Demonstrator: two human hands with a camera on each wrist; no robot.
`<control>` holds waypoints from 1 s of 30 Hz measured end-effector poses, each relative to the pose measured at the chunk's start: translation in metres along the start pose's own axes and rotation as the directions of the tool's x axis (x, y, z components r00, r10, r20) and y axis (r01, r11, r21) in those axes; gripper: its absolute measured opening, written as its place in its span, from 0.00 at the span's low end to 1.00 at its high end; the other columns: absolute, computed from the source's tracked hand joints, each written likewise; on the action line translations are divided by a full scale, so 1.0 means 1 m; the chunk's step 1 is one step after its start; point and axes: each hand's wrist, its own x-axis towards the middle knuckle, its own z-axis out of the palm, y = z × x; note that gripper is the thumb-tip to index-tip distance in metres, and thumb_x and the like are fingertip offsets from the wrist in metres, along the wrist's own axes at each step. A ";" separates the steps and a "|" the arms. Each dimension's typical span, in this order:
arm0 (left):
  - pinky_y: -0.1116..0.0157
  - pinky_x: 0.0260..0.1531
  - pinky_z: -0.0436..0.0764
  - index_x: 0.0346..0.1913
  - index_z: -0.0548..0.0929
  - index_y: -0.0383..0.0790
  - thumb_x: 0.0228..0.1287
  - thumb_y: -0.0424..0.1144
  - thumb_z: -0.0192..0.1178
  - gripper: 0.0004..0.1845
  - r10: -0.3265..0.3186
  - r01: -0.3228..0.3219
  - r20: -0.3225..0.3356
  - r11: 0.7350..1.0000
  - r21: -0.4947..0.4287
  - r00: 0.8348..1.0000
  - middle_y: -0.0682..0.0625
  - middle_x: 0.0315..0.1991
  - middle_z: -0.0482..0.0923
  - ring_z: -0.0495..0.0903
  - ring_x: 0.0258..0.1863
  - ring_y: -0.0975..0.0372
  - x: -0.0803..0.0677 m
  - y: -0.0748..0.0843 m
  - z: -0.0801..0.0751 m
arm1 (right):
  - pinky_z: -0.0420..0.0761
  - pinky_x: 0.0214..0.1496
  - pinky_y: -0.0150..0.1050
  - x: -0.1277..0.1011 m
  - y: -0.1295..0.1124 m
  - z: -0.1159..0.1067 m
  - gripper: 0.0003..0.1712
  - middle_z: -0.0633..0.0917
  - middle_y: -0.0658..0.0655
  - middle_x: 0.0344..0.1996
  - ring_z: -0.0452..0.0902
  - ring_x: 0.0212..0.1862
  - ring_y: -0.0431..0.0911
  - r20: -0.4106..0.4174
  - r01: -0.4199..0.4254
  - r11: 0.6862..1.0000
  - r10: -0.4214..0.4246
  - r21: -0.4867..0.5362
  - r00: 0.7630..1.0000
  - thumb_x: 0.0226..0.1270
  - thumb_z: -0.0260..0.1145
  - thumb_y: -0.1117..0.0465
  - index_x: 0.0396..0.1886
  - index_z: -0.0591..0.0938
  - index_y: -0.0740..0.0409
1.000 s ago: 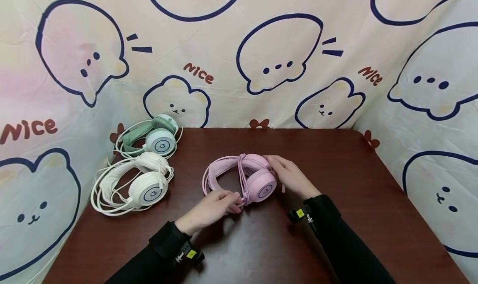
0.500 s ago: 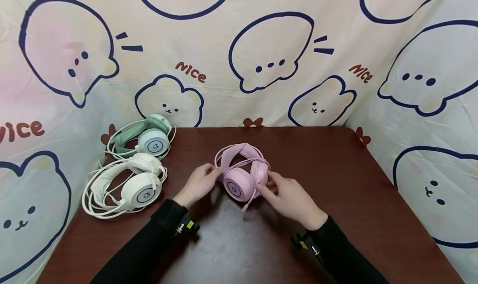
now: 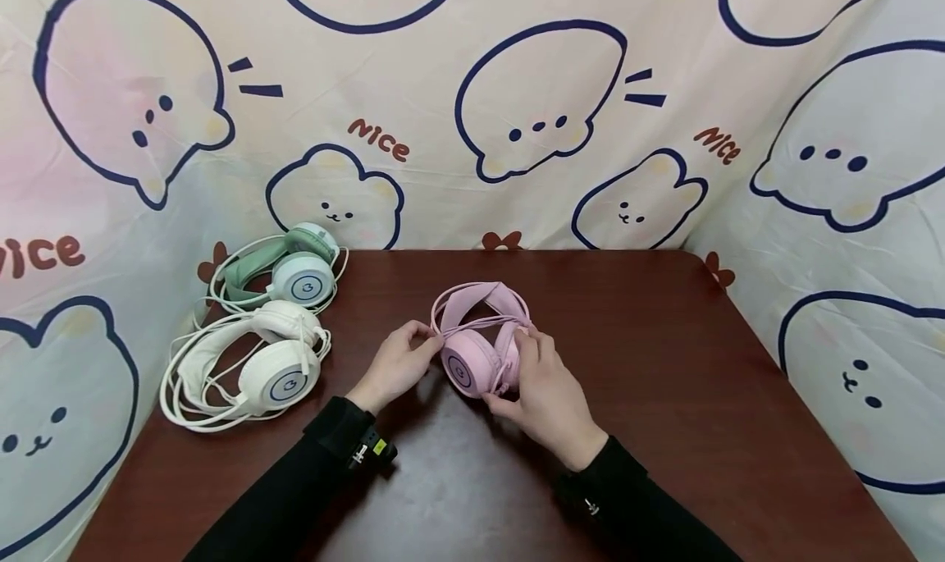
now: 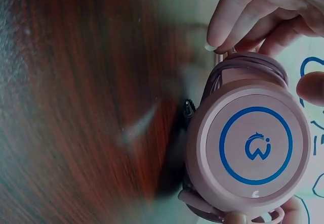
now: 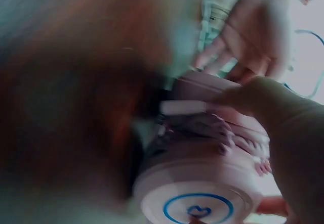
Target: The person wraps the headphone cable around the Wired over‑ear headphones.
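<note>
Pink over-ear headphones (image 3: 471,367), their cable wrapped in loops around them, lie in the middle of the table, ear cups toward me. At their left side my left hand (image 3: 395,367) holds the headband end with fingertips and thumb. My right hand (image 3: 552,402) grips the right ear cup, thumb low at the near side, fingers over the outer face. In the left wrist view the left ear cup (image 4: 255,153) shows a blue ring logo, with a metal plug (image 4: 189,108) beside it. The right wrist view is blurred; the right thumb (image 5: 243,98) lies across between the cups.
White headphones (image 3: 284,375) with a coiled cable lie at the table's left. Behind them, green-and-white headphones (image 3: 303,279) sit at the back left corner. A cartoon-printed cloth (image 3: 428,78) hangs around the brown table (image 3: 664,381) at the back and sides.
The pink headphones have been turned so the cups face me. My left hand shifted to their left side. The right hand moved down to the near side, then tightened around the right ear cup.
</note>
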 end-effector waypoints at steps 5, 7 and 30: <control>0.66 0.34 0.83 0.53 0.83 0.40 0.74 0.44 0.60 0.13 0.005 -0.005 -0.007 1.000 -0.007 1.000 0.43 0.42 0.86 0.87 0.36 0.53 -0.002 0.000 0.000 | 0.86 0.48 0.62 -0.002 -0.009 0.006 0.64 0.72 0.74 0.65 0.79 0.55 0.69 -0.067 -0.016 1.000 0.016 0.008 0.998 0.42 0.82 0.31 0.71 0.69 0.66; 0.66 0.34 0.83 0.54 0.83 0.39 0.74 0.42 0.60 0.13 0.004 -0.005 -0.018 1.000 -0.022 1.000 0.43 0.46 0.86 0.87 0.40 0.52 -0.004 -0.002 -0.001 | 0.85 0.49 0.65 -0.001 -0.016 0.011 0.64 0.69 0.75 0.69 0.76 0.59 0.71 -0.091 -0.016 1.000 0.017 0.020 0.996 0.42 0.81 0.29 0.72 0.69 0.62; 0.53 0.42 0.88 0.58 0.82 0.36 0.78 0.37 0.51 0.15 -0.041 0.043 0.022 0.995 -0.091 0.999 0.35 0.47 0.83 0.88 0.36 0.48 -0.012 -0.006 -0.024 | 0.81 0.33 0.71 0.030 0.069 0.008 0.44 0.59 0.80 0.71 0.79 0.41 0.79 -0.108 -0.234 0.972 0.231 -0.020 0.967 0.57 0.79 0.52 0.69 0.70 0.57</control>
